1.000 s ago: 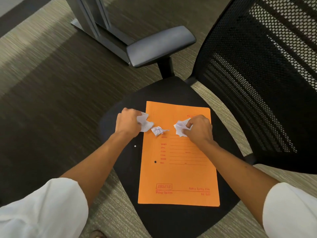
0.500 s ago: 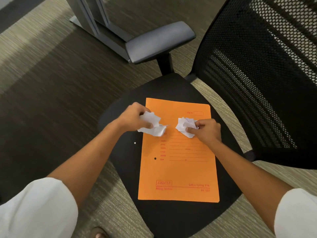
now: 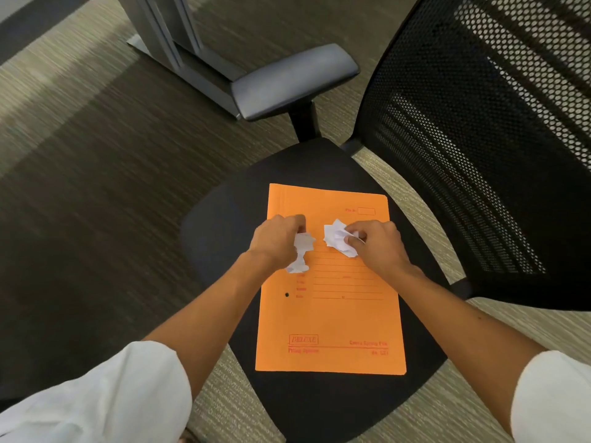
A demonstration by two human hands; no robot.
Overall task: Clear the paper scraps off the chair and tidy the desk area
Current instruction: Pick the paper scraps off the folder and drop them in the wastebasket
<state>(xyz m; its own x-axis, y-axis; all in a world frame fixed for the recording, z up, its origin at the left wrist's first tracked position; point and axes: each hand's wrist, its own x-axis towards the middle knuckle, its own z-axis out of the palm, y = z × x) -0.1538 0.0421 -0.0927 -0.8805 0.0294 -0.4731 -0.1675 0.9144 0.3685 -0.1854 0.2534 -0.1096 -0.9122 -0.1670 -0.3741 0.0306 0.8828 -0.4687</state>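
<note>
Head view shows 2 hands over the orange folder on the chair seat, the left hand and right hand each pinching crumpled paper scraps, seemingly gathering them for removal.

two bare forearms enter from the lower frame; short white sleeves cover the upper arms at both bottom corners.
</note>
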